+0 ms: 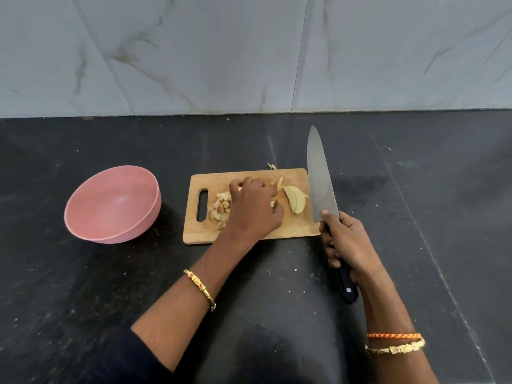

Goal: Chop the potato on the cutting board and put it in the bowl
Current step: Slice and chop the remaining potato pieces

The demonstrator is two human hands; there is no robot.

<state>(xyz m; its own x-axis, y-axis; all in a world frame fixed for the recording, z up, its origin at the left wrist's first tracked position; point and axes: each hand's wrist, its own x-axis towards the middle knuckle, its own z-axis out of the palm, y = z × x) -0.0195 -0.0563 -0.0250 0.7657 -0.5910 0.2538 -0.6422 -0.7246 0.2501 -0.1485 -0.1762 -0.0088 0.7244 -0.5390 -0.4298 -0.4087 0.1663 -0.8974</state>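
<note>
A wooden cutting board [293, 230] lies on the dark counter. A heap of chopped potato pieces [220, 207] sits near its handle slot. Several uncut potato wedges [295, 202] lie on its right part. My left hand [253, 207] is over the middle of the board, between the heap and the wedges, fingers curled down with small potato bits at the fingertips. My right hand [343, 242] grips the black handle of a large chef's knife [320, 176], whose blade points away along the board's right edge. The pink bowl [83, 202] stands left of the board with nothing in it.
A stray potato scrap [272, 166] lies on the counter just behind the board. The marble wall rises behind the black counter [110, 286].
</note>
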